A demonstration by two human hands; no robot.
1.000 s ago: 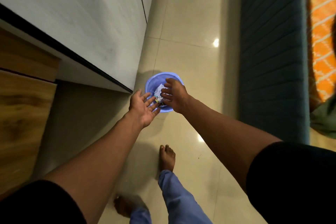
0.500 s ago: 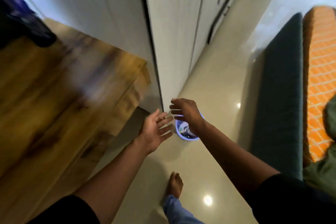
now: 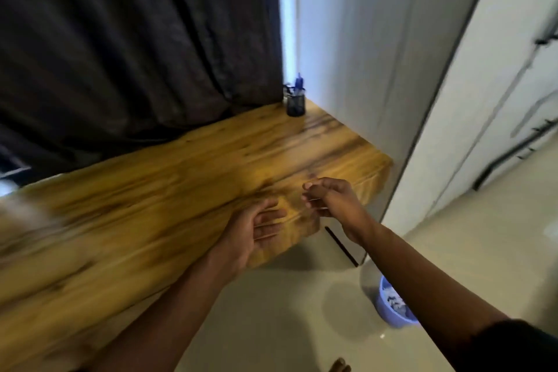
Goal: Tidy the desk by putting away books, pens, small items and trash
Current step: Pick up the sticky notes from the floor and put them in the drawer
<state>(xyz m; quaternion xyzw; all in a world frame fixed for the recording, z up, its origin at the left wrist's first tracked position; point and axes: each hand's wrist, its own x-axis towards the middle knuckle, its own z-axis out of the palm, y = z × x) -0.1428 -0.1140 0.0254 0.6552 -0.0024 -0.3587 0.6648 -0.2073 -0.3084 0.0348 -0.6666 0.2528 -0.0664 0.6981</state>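
Note:
A wooden desk [image 3: 187, 178] runs across the view. My left hand [image 3: 256, 229] hovers palm up at its front right corner with straight fingers and holds nothing. Just right of it, my right hand [image 3: 332, 199] hangs over the desk edge with loosely curled fingers and nothing in it. At the desk's back right corner stands a dark mesh pen holder [image 3: 296, 104] with blue pens. On the floor to the right sits a blue bin [image 3: 392, 306] with crumpled paper inside, partly hidden behind my right forearm.
A dark curtain [image 3: 136, 39] hangs behind the desk. A white cabinet [image 3: 377, 69] stands right of the desk, with more cabinet doors and dark handles further right. The floor [image 3: 287, 311] is glossy beige tile. A blurred pale thing shows at the desk's far left.
My view has swung up from the bin on the floor to the desk top. Both hands rose from over the bin to the desk's front right corner, still empty.

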